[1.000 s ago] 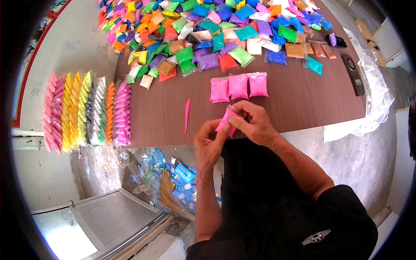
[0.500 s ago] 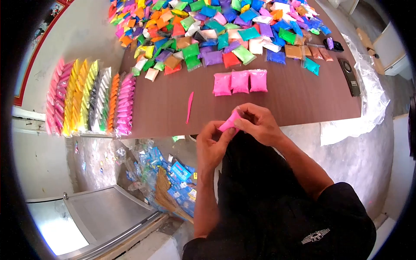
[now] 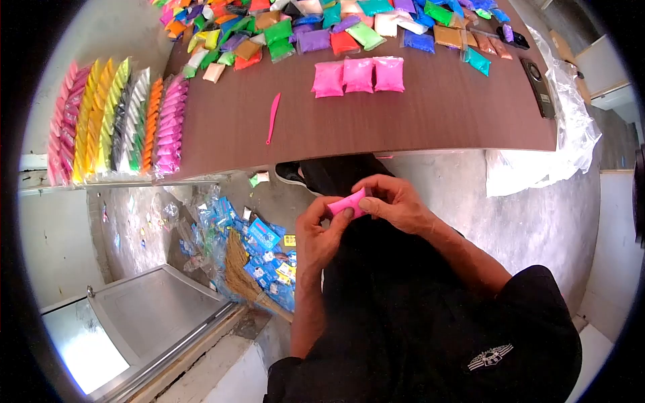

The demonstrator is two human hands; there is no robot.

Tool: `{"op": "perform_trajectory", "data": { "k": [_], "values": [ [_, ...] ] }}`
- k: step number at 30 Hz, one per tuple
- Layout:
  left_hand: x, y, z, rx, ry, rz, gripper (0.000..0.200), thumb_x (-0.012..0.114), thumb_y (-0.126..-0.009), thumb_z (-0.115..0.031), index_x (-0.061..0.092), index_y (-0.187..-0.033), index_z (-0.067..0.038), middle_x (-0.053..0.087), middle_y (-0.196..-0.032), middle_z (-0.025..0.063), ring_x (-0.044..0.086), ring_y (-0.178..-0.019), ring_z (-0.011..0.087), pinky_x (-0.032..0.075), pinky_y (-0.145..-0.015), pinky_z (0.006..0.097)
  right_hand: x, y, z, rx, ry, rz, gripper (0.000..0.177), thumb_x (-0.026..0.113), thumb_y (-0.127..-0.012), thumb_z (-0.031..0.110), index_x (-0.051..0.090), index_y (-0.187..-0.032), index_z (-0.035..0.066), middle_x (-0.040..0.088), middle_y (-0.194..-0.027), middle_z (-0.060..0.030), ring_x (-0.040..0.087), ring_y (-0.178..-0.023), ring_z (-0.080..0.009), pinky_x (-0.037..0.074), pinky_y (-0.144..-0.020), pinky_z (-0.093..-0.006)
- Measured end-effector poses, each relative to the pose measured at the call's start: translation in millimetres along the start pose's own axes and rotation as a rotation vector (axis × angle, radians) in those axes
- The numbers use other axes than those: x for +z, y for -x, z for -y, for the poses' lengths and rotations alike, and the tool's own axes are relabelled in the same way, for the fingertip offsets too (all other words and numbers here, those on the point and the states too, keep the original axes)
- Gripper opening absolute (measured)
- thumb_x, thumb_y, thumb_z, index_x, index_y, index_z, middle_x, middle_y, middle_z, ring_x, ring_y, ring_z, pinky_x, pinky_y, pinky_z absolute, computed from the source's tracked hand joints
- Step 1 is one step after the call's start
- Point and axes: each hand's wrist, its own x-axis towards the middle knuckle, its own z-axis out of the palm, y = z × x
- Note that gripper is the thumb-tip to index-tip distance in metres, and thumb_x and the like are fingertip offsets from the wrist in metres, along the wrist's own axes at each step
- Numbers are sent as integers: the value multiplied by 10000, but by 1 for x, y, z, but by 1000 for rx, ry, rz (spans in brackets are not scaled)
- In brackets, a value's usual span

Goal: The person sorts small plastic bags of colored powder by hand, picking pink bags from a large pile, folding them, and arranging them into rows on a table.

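Observation:
Between my two hands, over my lap and just off the table's front edge, is a small pink packet (image 3: 347,203), soft and filled-looking. My left hand (image 3: 318,232) pinches its left end with thumb and fingers. At its other end, my right hand (image 3: 396,205) has thumb and fingers closed on it. Three pink packets (image 3: 359,75) lie side by side on the table beyond my hands. To their left rests a thin pink plastic knife-like tool (image 3: 273,119).
A heap of coloured packets (image 3: 316,40) covers the table's far side. Rows of twisted coloured packets (image 3: 111,121) stand at the left edge. A dark flat device (image 3: 536,87) and clear plastic sheeting (image 3: 537,161) are at the right. A broom (image 3: 242,272) and blue wrappers lie on the floor.
The view has tilted down, so the table sits higher in it. My hands have drawn back from the table edge toward my body, and the held packet now lies flatter.

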Motion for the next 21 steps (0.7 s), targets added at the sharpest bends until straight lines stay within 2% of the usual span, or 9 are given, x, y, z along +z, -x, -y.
{"op": "perform_trajectory", "data": {
  "k": [5, 7, 11, 14, 16, 17, 19, 20, 21],
  "values": [
    [7, 11, -4, 37, 43, -37, 227, 744, -931, -137, 699, -1102, 5, 698, -906, 24, 619, -823, 86, 496, -746, 244, 12, 4, -2, -3, -2, -36, 206, 712, -950, 147, 686, -1091, 0, 660, -906, 8, 600, -819, -64, 503, -731, -229],
    [9, 13, -3, -25, 87, -56, 217, 740, -941, -149, 699, -1090, 3, 698, -915, 29, 621, -834, 88, 495, -741, 236, 17, 6, -1, -76, 122, -88, 190, 713, -944, 140, 690, -1074, 3, 664, -885, 15, 596, -796, -55, 501, -724, -227],
    [10, 21, 1, -33, 114, -95, 199, 735, -949, -153, 701, -1070, 2, 699, -895, 27, 622, -827, 86, 492, -722, 232, 15, 9, -5, -74, 80, -37, 190, 723, -940, 144, 694, -1064, 3, 675, -889, 12, 605, -809, -50, 502, -722, -222],
    [10, 26, 3, -15, 44, -89, 196, 726, -953, -135, 688, -1089, 1, 693, -892, 13, 617, -805, 80, 496, -729, 243, 14, 11, -7, -100, 91, -5, 188, 722, -943, 147, 698, -1062, 2, 681, -883, 8, 613, -799, -52, 506, -710, -224],
    [10, 27, 3, 89, -173, -107, 195, 731, -950, -140, 686, -1079, -1, 689, -886, 13, 612, -801, 77, 488, -718, 240, 16, 12, -9, -105, 94, -9, 195, 722, -951, 160, 700, -1067, 5, 679, -880, 8, 611, -779, -51, 507, -685, -226],
    [10, 29, 0, 91, -174, -110, 195, 731, -950, -140, 686, -1079, -1, 689, -886, 13, 612, -801, 77, 488, -718, 240, 18, 13, -10, -108, 94, -6, 195, 722, -951, 160, 700, -1067, 5, 679, -880, 8, 611, -779, -51, 507, -685, -226],
    [10, 34, -6, -5, -15, -139, 191, 742, -936, -128, 691, -1068, 1, 693, -883, 20, 620, -808, 87, 496, -731, 250, 25, 14, -12, -149, 66, -54, 200, 716, -963, 177, 700, -1061, 3, 675, -876, 5, 606, -765, -51, 508, -668, -224],
    [13, 35, -7, -4, -16, -145, 191, 742, -936, -128, 691, -1068, 1, 693, -883, 20, 620, -808, 87, 496, -731, 250, 27, 13, -12, -151, 65, -49, 200, 716, -963, 177, 700, -1061, 3, 675, -876, 5, 606, -765, -51, 508, -668, -224],
    [19, 34, -7, 17, 142, -210, 179, 743, -937, -124, 702, -1055, 4, 700, -873, 19, 615, -788, 80, 490, -717, 240, 29, 11, -12, -84, -27, -65, 207, 712, -970, 187, 692, -1063, 2, 675, -878, -2, 611, -767, -55, 512, -668, -225]
  ]
}}
